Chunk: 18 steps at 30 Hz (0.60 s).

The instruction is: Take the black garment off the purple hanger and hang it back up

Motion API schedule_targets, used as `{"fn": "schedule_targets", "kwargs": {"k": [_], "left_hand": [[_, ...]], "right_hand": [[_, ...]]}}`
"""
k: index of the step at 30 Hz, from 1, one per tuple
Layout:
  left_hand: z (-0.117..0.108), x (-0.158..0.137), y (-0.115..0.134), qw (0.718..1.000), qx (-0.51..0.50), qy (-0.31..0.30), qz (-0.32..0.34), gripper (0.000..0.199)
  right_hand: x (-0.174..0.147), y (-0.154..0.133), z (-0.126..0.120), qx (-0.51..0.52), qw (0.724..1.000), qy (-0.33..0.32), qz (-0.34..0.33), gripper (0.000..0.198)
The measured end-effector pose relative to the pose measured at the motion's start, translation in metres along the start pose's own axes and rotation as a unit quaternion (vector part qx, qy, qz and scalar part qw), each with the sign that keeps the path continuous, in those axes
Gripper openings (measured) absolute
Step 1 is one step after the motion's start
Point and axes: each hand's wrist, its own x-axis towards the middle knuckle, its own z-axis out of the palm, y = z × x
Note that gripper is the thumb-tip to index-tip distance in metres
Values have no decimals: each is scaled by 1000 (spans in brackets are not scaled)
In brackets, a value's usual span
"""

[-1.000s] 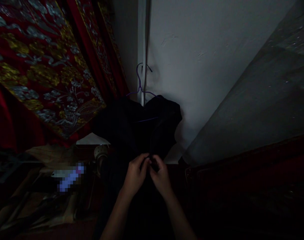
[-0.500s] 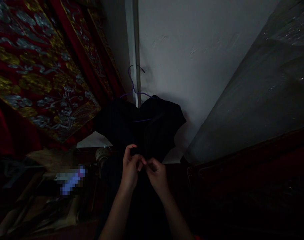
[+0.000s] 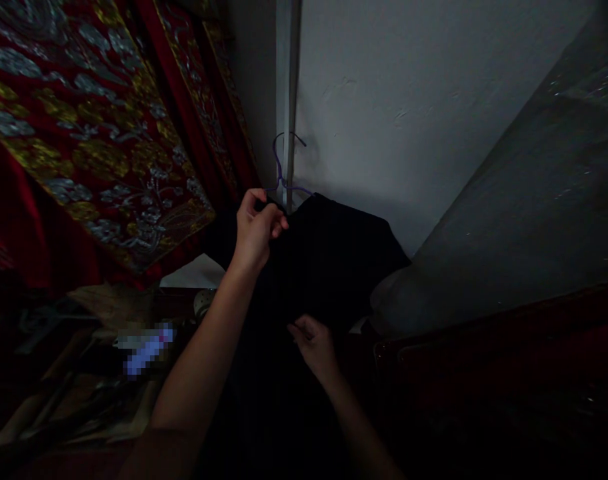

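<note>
Grey wall (image 3: pixel 374 100) backs your black cloth garment (image 3: pixel 334 253) on a thin purple wire hanger (image 3: pixel 280 175). Your left hand (image 3: pixel 259 230) curls near the neckline; your right hand's (image 3: pixel 315 343) fingertips stand narrow lower down, any grip lost in darkness. Probably light and limp, it suits a hold at the shoulders or front edge.

Head cam — fwd & down at L hand (image 3: pixel 257 230), R hand (image 3: pixel 314 347), both near — faces wall (image 3: pixel 409 120).
</note>
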Motion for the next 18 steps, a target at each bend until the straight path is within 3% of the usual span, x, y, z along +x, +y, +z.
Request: {"fn": "schedule_targets", "kwargs": {"k": [3,6,8,11,13,18], "left_hand": [[-9,-14,-9,999,33,-29,-1,29],[-16,-28,-17,999,41,-34,7,27],[-17,-33,-19,998,44,-42,19,27],[-14,-37,-17,996,50,-53,48,28],[-14,-39,-17,996,50,-54,58,29],[-16,-40,-29,1000,4,-9,13,34]], "right_hand": [[15,-26,-13,-13,999,-37,-37,20],[44,-79,-29,7,992,0,-129,42],[69,-117,-35,4,978,17,-210,46],[101,-157,-37,-53,952,-3,-303,26],[115,-166,-34,-98,937,0,-335,12],[127,-159,-24,-145,917,50,-369,13]]}}
